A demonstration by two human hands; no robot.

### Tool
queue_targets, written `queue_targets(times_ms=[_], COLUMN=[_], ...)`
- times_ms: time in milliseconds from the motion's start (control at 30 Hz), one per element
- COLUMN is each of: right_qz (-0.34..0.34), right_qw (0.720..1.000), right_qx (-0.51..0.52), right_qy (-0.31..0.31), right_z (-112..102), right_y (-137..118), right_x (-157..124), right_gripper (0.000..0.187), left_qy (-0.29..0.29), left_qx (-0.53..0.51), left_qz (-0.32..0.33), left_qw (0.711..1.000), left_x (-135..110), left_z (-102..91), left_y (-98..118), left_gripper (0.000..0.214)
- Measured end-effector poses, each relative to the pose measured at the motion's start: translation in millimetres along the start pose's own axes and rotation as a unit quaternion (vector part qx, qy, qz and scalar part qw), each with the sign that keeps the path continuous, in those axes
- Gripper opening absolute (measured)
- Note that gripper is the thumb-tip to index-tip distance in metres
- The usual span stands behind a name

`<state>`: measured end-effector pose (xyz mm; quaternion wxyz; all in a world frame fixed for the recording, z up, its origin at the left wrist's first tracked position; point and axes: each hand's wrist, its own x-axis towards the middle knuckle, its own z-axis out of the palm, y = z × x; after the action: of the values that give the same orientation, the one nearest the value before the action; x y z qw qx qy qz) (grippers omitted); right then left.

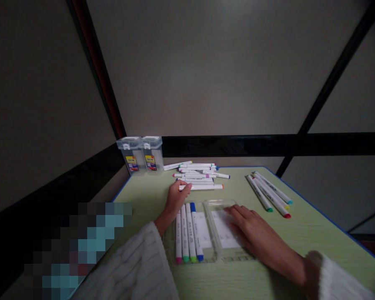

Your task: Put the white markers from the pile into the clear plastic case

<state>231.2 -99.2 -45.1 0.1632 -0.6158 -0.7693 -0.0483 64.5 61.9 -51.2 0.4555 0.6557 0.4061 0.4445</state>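
My left hand grips the left end of a white marker with an orange tip, close to the pile of markers. Below that hand lies an opened clear plastic case. Its left half holds several white markers side by side, with pink, green and blue ends, over a white paper. My right hand rests with fingers stretched over the case's right half, partly covering the white sheet in it.
Several markers with green, red, yellow and teal ends lie at the table's right. Two clear lidded boxes with yellow labels stand at the back left. The pale green table has a blue edge; grey wall panels rise behind it.
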Motion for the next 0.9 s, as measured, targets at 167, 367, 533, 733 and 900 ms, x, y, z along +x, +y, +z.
queue_targets(times_ms=[167,367,533,733,900], right_qz=[0.014,0.019,0.038,0.038,0.042], right_qw=[1.0,0.999,0.997,0.995,0.995], right_qx=[0.001,0.026,0.046,0.053,0.054], right_qy=[0.003,0.039,0.05,0.076,0.079], right_z=[2.3,6.0,6.1,6.7,6.2], right_y=[0.8,2.4,2.2,2.7,3.4], right_x=[-1.5,-3.7,-3.0,-3.3,-2.9], right_gripper=[0.041,0.053,0.059,0.059,0.053], left_qy=[-0.006,-0.026,-0.047,-0.053,-0.058], left_qx=[0.0,0.005,0.011,0.019,0.007], left_qz=[0.002,0.008,0.023,0.02,0.006], left_qw=[1.0,1.0,0.999,0.998,0.998], left_x=[0.0,-2.0,-4.8,-7.1,-8.6], left_z=[0.7,1.5,1.5,0.3,0.3], left_y=[1.6,4.9,7.7,11.6,14.7], left_gripper=[0.025,0.026,0.029,0.035,0.038])
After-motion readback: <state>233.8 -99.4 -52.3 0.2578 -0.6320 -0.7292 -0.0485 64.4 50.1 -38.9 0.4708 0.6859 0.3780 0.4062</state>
